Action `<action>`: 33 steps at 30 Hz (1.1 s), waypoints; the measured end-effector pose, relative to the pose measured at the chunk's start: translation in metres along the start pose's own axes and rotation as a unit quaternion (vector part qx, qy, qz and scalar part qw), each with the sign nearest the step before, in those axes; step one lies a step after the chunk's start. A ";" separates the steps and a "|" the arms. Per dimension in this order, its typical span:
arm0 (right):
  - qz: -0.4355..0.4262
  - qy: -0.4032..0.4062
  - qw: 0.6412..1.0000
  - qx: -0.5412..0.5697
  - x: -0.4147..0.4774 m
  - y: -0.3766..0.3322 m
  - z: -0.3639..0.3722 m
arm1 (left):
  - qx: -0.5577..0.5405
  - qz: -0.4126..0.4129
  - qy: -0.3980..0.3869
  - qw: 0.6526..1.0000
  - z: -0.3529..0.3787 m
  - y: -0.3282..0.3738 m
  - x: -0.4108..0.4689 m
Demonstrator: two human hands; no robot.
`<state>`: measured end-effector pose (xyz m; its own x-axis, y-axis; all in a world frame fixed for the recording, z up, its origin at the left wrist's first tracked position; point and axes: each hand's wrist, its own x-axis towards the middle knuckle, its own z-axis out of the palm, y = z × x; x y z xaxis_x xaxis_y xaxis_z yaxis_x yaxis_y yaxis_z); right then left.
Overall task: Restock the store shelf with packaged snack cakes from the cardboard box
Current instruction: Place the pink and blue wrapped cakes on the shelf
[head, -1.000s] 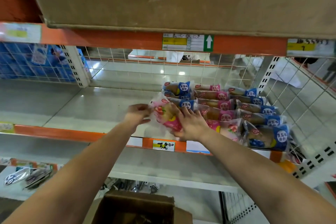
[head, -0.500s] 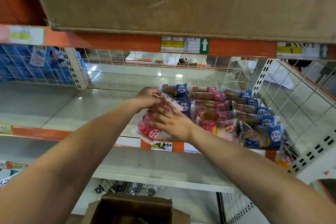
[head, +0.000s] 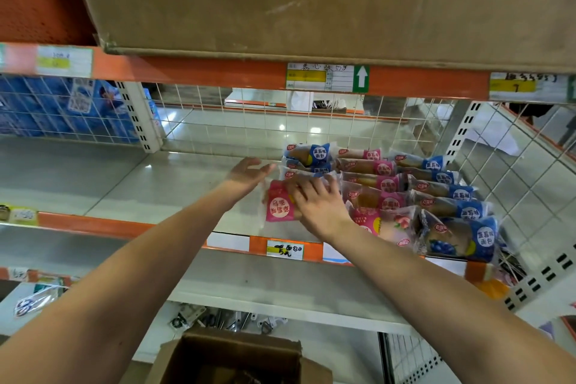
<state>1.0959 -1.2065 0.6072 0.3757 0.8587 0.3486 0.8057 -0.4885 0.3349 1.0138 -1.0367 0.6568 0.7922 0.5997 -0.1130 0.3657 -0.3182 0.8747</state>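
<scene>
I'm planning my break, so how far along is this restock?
Done: several rows of blue and pink packs fill the right end of the shelf. In hand: the right hand rests on a pink pack at the rows' left edge, the left hand open beside it. Left: the shelf's left stretch is bare, and the cardboard box below stands open, contents unclear.

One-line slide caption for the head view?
Right hand rests on a pink snack cake pack on the shelf, beside stocked rows; left hand open alongside.
</scene>
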 end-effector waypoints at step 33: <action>-0.098 -0.123 0.988 -0.009 -0.004 -0.003 -0.013 | 0.106 0.009 -0.202 0.974 0.004 0.015 -0.009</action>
<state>1.0861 -1.2102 0.6158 0.3144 0.9478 0.0531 0.8669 -0.3095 0.3907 1.0137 -1.0499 0.6689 0.9114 0.2683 -0.3121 0.4085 -0.4963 0.7661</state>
